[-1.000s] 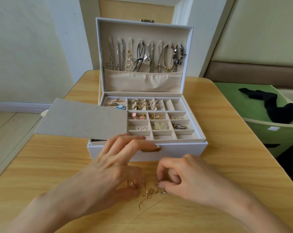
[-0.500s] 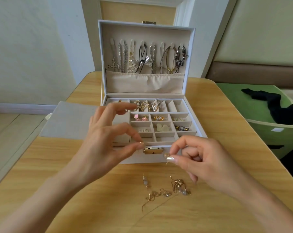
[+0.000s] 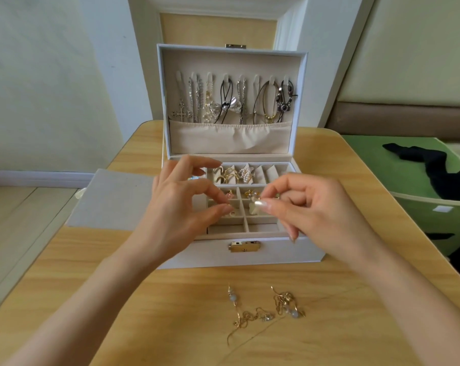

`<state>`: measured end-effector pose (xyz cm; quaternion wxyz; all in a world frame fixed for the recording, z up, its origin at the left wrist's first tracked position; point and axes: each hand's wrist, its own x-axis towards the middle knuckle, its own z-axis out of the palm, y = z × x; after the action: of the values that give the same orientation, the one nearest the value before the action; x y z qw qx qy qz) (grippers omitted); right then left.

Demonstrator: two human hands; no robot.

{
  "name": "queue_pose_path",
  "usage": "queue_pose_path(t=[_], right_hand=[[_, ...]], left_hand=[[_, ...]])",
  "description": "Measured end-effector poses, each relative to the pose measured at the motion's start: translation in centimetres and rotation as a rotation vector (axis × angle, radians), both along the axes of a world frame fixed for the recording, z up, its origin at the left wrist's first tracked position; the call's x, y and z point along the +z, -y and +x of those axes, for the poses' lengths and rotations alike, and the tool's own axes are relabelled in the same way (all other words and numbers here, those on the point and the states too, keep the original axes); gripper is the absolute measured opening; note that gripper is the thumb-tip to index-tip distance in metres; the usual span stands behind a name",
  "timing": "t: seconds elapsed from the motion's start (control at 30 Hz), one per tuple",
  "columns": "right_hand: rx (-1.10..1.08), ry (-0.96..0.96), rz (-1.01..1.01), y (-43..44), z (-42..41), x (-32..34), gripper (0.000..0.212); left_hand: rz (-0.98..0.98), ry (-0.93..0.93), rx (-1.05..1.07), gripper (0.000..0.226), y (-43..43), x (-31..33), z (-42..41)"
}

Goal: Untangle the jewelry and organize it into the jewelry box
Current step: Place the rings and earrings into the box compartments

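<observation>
The white jewelry box (image 3: 276,250) stands open on the table; necklaces (image 3: 234,101) hang inside its lid, and rings and earrings lie in the tray compartments. My right hand (image 3: 313,210) hovers over the tray and pinches a small pale earring (image 3: 256,201) between thumb and forefinger. My left hand (image 3: 176,207) hovers beside it over the tray's left part. Its fingers are loosely curled, thumb and forefinger close together, and I see nothing between them. A tangle of gold chains and drop earrings (image 3: 263,311) lies on the table in front of the box.
A grey padded panel (image 3: 112,199) sticks out from the box's left side. The wooden table (image 3: 78,273) ends at the left over the floor. To the right stands a green bin (image 3: 429,215) with a black cloth (image 3: 440,170) on it.
Both hands rose from the tangle on the table to above the box tray. My right hand carried the small earring up with it; the other pieces stayed on the table.
</observation>
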<state>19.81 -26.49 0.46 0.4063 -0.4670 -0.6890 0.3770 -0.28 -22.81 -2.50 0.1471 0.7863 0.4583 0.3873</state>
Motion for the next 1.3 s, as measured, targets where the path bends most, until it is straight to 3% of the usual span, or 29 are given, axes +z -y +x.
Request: queue_pose_path(t=[0.3, 0.43, 0.7, 0.87, 1.0, 1.3], right_hand=[[-0.004, 0.185, -0.038, -2.9, -1.5, -1.0, 0.010], [0.002, 0.241, -0.075, -3.0, -1.3, -1.4, 0.011], [0.021, 0.252, -0.098, -3.1, -1.4, -1.5, 0.011], [0.002, 0.329, -0.055, -3.0, -1.7, -1.6, 0.012], [-0.049, 0.420, -0.004, -2.9, -2.3, -1.7, 0.017], [-0.094, 0.516, 0.060, -2.3, -2.9, -1.4, 0.025]], left_hand=[[-0.046, -0.158, -0.020, 0.009, -0.1, -0.3, -0.5], [-0.073, -0.179, -0.033, 0.019, 0.1, -0.4, -0.4], [-0.153, -0.221, -0.065, 0.021, -0.2, 0.0, -0.1], [-0.062, -0.194, 0.040, 0.021, -0.2, -0.7, 0.0], [0.051, -0.048, 0.170, 0.016, 0.3, -0.9, -0.4], [0.097, -0.035, 0.166, 0.010, 0.8, -1.1, -0.6]])
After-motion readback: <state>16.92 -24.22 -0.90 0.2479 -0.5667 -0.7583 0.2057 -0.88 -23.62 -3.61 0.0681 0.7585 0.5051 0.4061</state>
